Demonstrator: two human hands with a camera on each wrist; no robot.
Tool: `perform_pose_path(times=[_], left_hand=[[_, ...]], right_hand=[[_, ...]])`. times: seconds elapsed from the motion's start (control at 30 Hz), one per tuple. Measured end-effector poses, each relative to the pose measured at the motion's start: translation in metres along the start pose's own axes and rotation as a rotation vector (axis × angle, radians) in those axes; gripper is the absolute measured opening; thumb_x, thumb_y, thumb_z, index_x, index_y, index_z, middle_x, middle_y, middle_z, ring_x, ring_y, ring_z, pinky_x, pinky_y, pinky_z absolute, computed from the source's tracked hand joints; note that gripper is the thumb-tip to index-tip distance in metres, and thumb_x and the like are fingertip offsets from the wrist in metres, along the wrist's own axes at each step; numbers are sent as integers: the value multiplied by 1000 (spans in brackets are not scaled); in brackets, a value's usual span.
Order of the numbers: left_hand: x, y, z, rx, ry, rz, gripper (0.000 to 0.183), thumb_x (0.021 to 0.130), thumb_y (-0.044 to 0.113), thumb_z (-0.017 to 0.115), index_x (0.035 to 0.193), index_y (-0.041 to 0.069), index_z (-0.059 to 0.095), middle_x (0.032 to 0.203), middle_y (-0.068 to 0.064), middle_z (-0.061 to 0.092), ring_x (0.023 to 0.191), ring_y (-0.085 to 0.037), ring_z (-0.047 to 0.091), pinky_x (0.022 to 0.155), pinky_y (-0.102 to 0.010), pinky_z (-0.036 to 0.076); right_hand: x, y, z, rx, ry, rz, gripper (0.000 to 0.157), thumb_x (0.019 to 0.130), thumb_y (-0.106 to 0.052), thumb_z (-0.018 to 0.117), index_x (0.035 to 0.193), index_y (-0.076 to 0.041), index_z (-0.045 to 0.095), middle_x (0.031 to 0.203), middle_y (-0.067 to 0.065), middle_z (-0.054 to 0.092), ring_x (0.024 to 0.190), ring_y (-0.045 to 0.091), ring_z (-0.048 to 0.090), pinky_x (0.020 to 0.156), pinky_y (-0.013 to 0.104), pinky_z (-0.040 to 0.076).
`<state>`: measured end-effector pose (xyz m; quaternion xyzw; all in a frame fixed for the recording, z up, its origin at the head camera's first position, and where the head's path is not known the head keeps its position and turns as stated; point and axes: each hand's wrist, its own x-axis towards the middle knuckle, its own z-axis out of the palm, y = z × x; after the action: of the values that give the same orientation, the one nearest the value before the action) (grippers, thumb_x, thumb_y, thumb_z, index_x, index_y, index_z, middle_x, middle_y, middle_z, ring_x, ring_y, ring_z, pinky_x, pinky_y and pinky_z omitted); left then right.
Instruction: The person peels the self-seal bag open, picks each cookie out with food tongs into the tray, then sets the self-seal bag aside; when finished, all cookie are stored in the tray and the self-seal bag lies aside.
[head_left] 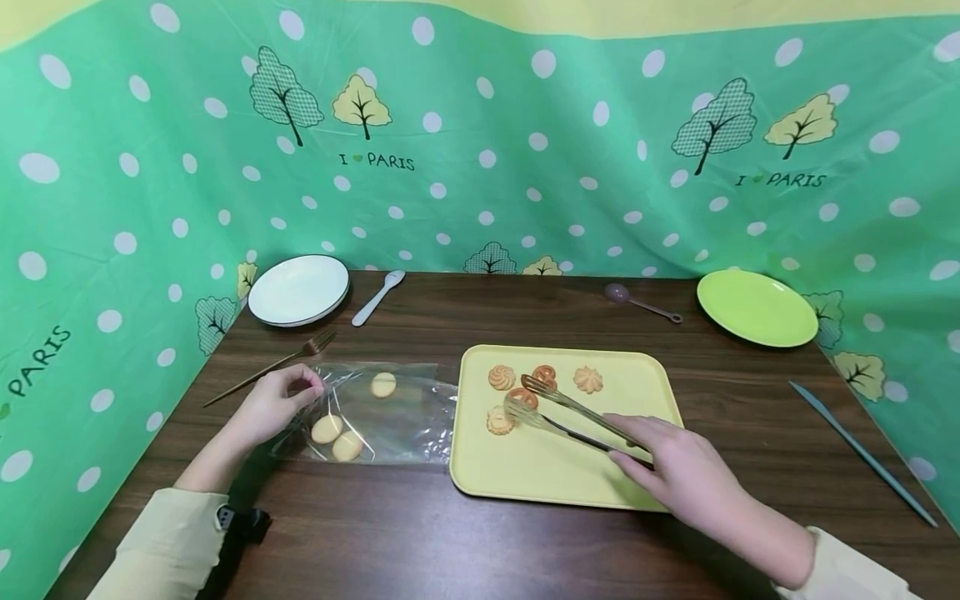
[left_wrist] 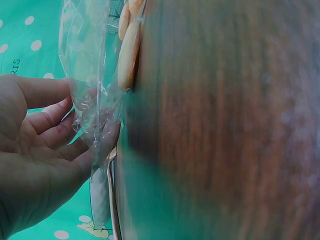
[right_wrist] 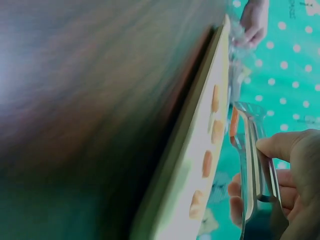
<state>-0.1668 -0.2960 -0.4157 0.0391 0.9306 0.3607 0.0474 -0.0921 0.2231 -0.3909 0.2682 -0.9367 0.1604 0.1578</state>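
Note:
My left hand (head_left: pixel 276 403) pinches the left end of a clear plastic bag (head_left: pixel 408 425) between thumb and fingers. Three round pale cookies (head_left: pixel 383 385) lie inside the bag. With my right hand (head_left: pixel 686 468) I hold metal tongs (head_left: pixel 577 410) over the yellow tray (head_left: pixel 570 475). A reddish-brown pretzel-shaped cookie (right_wrist: pixel 234 121) sits between the tongs' ends, raised above the tray in the right wrist view. Several cookies rest on the tray: a swirled one (head_left: pixel 502 377), a flower-shaped one (head_left: pixel 588 380), a pale one (head_left: pixel 500 422) and another pretzel-shaped one (head_left: pixel 543 374).
Behind the bag lie a brown fork (head_left: pixel 262 371), a white spoon (head_left: pixel 378 297) and a white plate (head_left: pixel 300 290). A purple spoon (head_left: pixel 643 304) and a green plate (head_left: pixel 757 308) are at the back right. A blue-grey knife (head_left: pixel 862 452) lies along the right edge.

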Motion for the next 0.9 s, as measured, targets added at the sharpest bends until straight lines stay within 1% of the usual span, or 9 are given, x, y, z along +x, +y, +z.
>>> perform_pose_path(times=[0.3,0.5,0.6,0.7,0.8,0.9], left_hand=[[-1,-1,-1,-4,1,-5,7,93,12,59,96,6,61,94,-10,62,81,-23,53,68,-33,43],[0,-1,0,-7,-1,2,8,93,12,59,97,5,61,93,-10,62,82,-23,53,68,-33,44],[0,0,0,-5,-1,3,8,94,12,58,97,5,61,93,-10,62,82,-23,53,69,-34,44],[0,0,0,-6,-1,5,8,94,11,58,97,5,61,93,-10,62,82,-23,53,69,-34,44],[0,0,0,-6,1,6,7,93,11,58,97,5,61,93,-10,62,82,-23,53,69,-34,44],[-1,0,0,-6,2,5,7,93,11,59,97,5,61,93,-10,62,82,-23,54,69,-34,44]], right_hand=[[-22,13,-2,-37,-22,36,46,74,-20,79,118,-18,64,106,-1,70,82,11,67,65,35,52],[-25,17,-5,-47,-45,72,47,74,-21,80,118,-16,64,106,1,70,83,13,68,65,36,52],[-23,18,-8,-36,-58,81,47,74,-22,80,118,-15,64,106,2,70,83,14,68,66,37,53],[-17,16,-9,-15,-56,72,49,74,-23,80,118,-14,64,106,2,70,84,14,68,66,37,53],[-7,10,-8,7,-47,50,49,74,-24,80,118,-14,64,106,0,70,84,13,68,66,36,53],[6,1,-1,25,-47,15,47,75,-25,80,118,-15,64,105,-3,70,87,12,67,69,35,53]])
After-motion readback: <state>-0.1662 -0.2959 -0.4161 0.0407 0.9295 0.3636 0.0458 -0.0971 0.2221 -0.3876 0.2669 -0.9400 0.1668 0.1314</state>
